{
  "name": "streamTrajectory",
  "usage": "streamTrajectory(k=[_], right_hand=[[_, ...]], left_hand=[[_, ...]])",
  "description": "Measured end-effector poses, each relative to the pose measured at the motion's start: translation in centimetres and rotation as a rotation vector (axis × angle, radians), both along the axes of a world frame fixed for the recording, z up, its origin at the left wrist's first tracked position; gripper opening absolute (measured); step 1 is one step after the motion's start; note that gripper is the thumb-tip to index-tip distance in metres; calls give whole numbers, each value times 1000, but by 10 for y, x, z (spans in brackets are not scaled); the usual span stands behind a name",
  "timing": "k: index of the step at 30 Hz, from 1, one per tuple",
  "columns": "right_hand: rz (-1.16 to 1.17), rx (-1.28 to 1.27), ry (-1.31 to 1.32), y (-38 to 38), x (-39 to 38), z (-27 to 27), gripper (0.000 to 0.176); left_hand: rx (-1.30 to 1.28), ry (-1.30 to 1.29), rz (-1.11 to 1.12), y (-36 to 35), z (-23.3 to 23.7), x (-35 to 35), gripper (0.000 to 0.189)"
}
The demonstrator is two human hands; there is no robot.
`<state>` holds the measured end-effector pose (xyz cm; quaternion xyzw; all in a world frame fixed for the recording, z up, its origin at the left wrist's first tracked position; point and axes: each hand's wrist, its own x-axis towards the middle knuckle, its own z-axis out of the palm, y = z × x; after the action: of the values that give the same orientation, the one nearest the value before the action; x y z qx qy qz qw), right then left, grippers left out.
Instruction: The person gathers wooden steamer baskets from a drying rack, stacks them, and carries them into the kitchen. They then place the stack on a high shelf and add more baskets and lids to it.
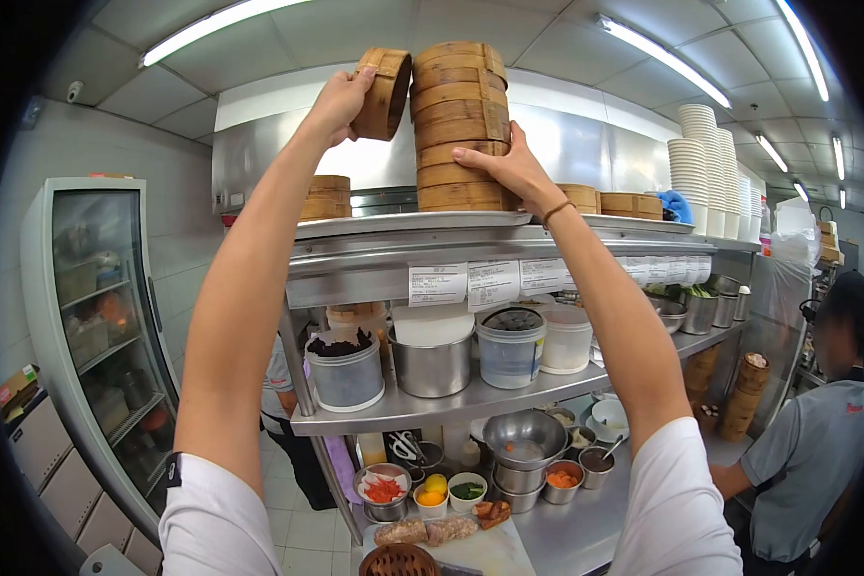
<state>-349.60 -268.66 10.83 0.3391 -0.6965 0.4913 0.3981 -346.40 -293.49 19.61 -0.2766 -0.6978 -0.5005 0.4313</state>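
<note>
Up high, my left hand [342,104] grips a round bamboo steamer basket [386,94], tilted on its side with its rim turned toward the stack. Beside it rises a tall stack of bamboo steamers [461,120] on a metal tray [418,223] on the top shelf. My right hand [511,165] presses against the lower right side of that stack, thumb across its front and the other fingers mostly hidden behind. Shorter bamboo steamers [326,197] stand at the tray's left end, behind my left forearm.
Paper cup stacks [698,173] stand at the top shelf's right. Tubs and a steel pot [434,363] fill the middle shelf [403,415]. Below are bowls of ingredients and a cutting board [494,552]. A co-worker [806,451] stands at right; another person is partly visible behind the shelf's left post.
</note>
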Motion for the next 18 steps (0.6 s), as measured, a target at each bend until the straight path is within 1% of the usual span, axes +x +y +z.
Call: streamTrajectory(k=[5,7,9,10,11,12,13,14,15,16,17,18], right_hand=[[1,-33,-10,-7,-8,-1,130],[3,-64,-5,-7,-8,-2,131],[-14,-104,-78,1,-12,2,133],[-17,-109,-75,8,-22,13,133],[130,-441,-91,22,-40,29,129],[277,-789,-98,41,-59,39,126],[364,-636,-20,64,-78,48,122],[251,-504,-194,85,-87,46,107],[145,-341,-354,94,-87,59,94],[188,-221,-377,96,-87,64,88],[240,-105,-425,85,-87,55,82],[40,-56,-501,76,-88,56,60]], left_hand=[[15,21,-39,20,-7,-11,53],[27,32,2,21,-8,-12,51],[52,20,-21,19,-11,-15,50],[83,10,-46,16,-13,-18,49],[73,12,-53,11,-17,-26,49],[94,-1,-121,7,-21,-39,50],[114,6,-198,9,-19,-46,50],[124,-20,-174,14,-22,-51,51],[160,-24,-141,10,-22,-49,51],[143,-53,-157,9,-26,-41,52],[141,-45,-180,7,-28,-41,50],[121,6,-197,4,-30,-45,49]])
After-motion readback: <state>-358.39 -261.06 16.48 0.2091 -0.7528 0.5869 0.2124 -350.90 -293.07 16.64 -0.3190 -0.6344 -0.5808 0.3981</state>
